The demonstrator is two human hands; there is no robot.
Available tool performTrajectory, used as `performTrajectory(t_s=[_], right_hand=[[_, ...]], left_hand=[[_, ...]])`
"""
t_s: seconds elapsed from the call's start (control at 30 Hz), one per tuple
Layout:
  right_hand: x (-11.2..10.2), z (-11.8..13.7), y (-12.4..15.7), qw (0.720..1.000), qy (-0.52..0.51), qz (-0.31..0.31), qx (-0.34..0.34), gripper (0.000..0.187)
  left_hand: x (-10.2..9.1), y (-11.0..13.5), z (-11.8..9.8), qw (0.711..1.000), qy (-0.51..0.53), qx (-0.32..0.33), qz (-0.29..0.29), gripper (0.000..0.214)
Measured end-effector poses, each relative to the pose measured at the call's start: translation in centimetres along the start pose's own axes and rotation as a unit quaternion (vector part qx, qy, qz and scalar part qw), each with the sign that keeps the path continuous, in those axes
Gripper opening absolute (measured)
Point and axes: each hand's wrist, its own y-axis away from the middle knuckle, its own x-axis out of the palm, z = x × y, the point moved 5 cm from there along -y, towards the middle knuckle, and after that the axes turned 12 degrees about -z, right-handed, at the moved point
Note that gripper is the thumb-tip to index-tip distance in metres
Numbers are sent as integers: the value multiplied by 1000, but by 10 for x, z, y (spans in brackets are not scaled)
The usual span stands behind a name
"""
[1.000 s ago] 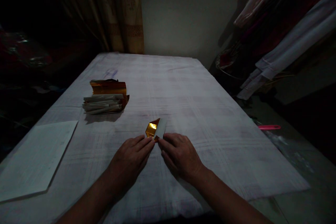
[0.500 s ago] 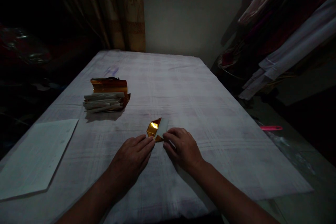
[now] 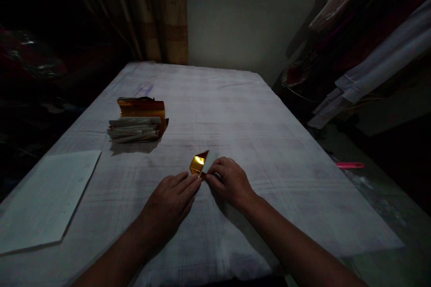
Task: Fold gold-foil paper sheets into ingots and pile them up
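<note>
A small folded sheet of gold foil paper, with a pale back, lies on the cloth-covered table. My left hand rests flat at its lower left, the outstretched fingertips pressing on the near edge. From the right, my right hand pinches the pale flap between thumb and fingers. Part of that flap is hidden behind the right fingers.
Back left on the white checked cloth stands a stack of folded papers beside a curved gold sheet. A pale flat sheet lies at the left edge. Clothes hang at the right.
My right hand has shifted slightly left and up, bringing the pale flap toward the gold part, so less of it shows. The left hand stays pressed on the paper.
</note>
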Motion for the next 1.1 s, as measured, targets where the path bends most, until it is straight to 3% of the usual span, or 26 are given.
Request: performTrajectory(t_s=[0.3, 0.8, 1.1], right_hand=[[1, 3, -4, 999, 27, 15, 20, 13], [9, 7, -1, 996, 76, -49, -15, 19], [8, 7, 0, 994, 86, -62, -27, 20]], left_hand=[[-1, -3, -2, 1000, -7, 3, 2, 38], [0, -3, -4, 1000, -25, 14, -10, 36], [3, 1, -4, 1000, -22, -2, 22, 38]])
